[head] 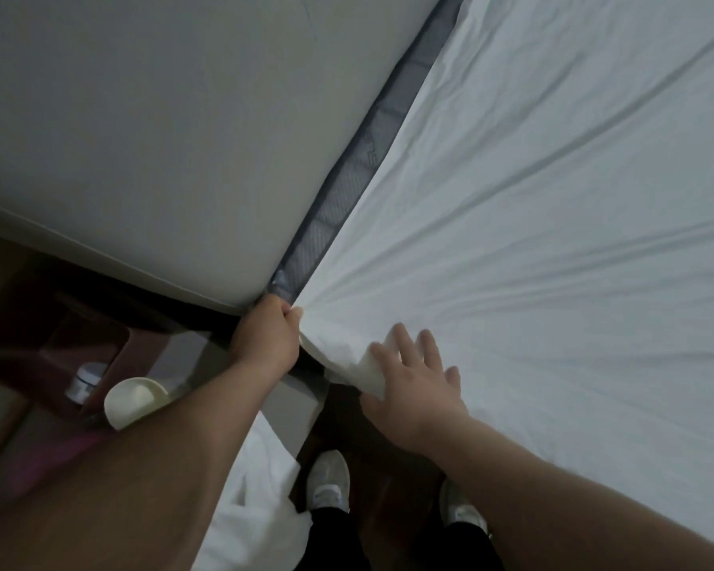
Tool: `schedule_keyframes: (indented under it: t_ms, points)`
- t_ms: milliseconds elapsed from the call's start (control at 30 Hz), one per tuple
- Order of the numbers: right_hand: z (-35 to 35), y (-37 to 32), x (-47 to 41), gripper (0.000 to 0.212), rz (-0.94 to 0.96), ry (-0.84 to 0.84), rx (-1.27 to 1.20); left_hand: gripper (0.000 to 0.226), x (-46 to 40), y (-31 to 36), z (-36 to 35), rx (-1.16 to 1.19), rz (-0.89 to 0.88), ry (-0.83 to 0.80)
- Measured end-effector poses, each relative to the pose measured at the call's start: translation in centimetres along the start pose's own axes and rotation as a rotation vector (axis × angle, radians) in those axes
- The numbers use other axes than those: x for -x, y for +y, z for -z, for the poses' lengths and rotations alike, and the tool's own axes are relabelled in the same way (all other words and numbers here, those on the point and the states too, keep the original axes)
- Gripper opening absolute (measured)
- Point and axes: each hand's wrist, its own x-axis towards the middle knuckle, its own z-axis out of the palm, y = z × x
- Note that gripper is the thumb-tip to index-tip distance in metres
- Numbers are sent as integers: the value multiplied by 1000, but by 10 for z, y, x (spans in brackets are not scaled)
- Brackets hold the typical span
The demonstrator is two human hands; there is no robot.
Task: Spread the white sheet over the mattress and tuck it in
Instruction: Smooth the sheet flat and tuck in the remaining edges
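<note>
The white sheet (pixel 532 224) lies stretched across the mattress top on the right, with creases fanning out from the near corner. A grey mesh strip of the mattress side (pixel 347 191) shows between the sheet and the padded headboard. My left hand (pixel 266 335) is shut on the sheet's bunched corner at the mattress corner, pulling it down beside the headboard. My right hand (pixel 413 381) rests flat with fingers spread on the sheet's folded edge, just right of the corner.
A pale padded headboard (pixel 141 138) fills the upper left. Below it stands a dark nightstand with a cream lamp shade (pixel 135 399) and a small jar (pixel 84 381). More white cloth (pixel 256 500) lies on the floor by my shoes (pixel 328 480).
</note>
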Motion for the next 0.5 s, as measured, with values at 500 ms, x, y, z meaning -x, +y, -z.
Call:
schedule_keyframes:
  t_ms: [500]
  points:
    - [25,-20,-2,74,70,-125,252,16,11,-39,13,567,135,-208]
